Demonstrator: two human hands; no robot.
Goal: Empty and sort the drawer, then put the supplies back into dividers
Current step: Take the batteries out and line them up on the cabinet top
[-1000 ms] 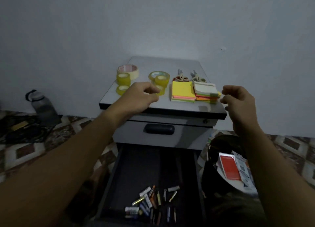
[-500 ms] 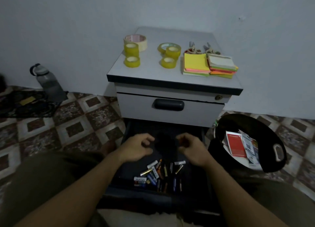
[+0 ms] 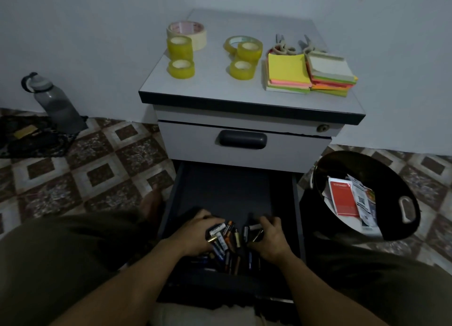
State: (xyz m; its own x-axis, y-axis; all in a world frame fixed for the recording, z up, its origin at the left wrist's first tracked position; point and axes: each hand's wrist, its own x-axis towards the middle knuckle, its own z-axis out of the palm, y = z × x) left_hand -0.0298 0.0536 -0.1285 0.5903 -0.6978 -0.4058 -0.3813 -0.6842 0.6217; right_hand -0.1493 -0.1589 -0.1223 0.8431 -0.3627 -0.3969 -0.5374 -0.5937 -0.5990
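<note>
Lying between, under curled hands (image 3: 193, 237) (image 3: 269, 242): batteries (image 3: 232, 237)

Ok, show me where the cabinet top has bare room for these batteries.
Bare for the batteries: the front strip of the cabinet top, in front of the tape rolls, and the gap between the two tape groups. Crowded: the right side, under sticky notes and scissors.

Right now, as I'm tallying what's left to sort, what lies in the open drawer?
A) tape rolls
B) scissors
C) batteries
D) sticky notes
C: the left hand and right hand grip loose batteries in the open drawer; tape rolls, sticky notes and scissors sit on the cabinet top.
</note>
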